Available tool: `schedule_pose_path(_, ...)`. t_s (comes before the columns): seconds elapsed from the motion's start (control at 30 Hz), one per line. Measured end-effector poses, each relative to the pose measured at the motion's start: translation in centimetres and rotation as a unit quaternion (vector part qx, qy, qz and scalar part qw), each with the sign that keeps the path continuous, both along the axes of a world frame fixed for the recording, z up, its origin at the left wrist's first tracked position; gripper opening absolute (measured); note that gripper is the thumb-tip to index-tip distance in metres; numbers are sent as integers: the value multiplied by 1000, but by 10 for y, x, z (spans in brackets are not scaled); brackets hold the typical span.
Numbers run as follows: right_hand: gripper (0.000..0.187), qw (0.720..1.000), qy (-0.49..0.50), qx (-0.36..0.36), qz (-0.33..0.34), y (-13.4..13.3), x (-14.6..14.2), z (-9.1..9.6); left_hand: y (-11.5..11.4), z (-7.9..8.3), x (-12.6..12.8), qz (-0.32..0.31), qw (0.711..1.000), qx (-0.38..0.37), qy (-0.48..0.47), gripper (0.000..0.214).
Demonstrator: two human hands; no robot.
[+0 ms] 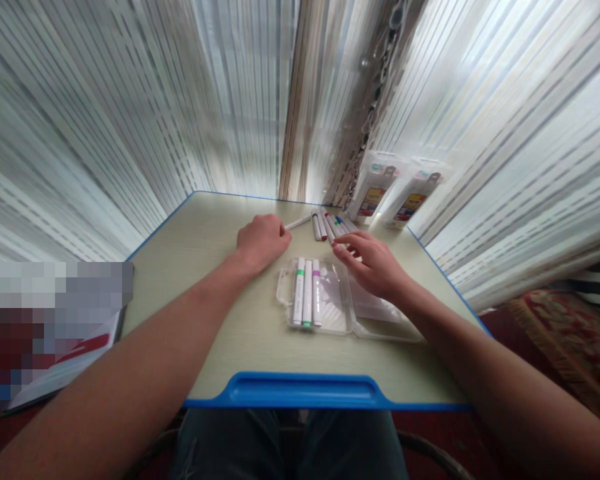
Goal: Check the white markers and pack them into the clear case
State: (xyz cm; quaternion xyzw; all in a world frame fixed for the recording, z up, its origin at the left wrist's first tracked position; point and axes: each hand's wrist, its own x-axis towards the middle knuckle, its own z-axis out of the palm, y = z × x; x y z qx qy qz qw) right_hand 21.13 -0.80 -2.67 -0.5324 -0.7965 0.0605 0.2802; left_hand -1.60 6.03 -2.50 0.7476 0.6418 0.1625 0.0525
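Note:
My left hand (264,241) is closed, and a white marker (299,222) sticks out from its fingers to the right. My right hand (369,260) has its thumb and fingertips pinched at the near end of another white marker (330,233), beside a loose group of markers with red, green and blue bands. Between my forearms lies an open clear plastic case (337,313). Three white markers (307,293) lie side by side in the left part of its tray, with green and purple marks. My right wrist partly covers the case's lid.
Two clear packages (373,190) with yellow labels stand at the table's back right corner. The pale table (220,360) has a blue edge and a blue front trough (305,390). Striped curtains hang behind it. A partly pixelated flat item (87,347) is at the left.

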Motion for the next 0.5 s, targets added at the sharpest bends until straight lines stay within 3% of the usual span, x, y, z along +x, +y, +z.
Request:
schedule_pose_path(0.13,30,1000,16,5,7,-3,3,2,8,-2,-17,26,999,21,-17,21)
schedule_pose_path(0.5,26,999,27,6,20,-5,0,2,10,-7,-27,-6,998,-45,-31,29)
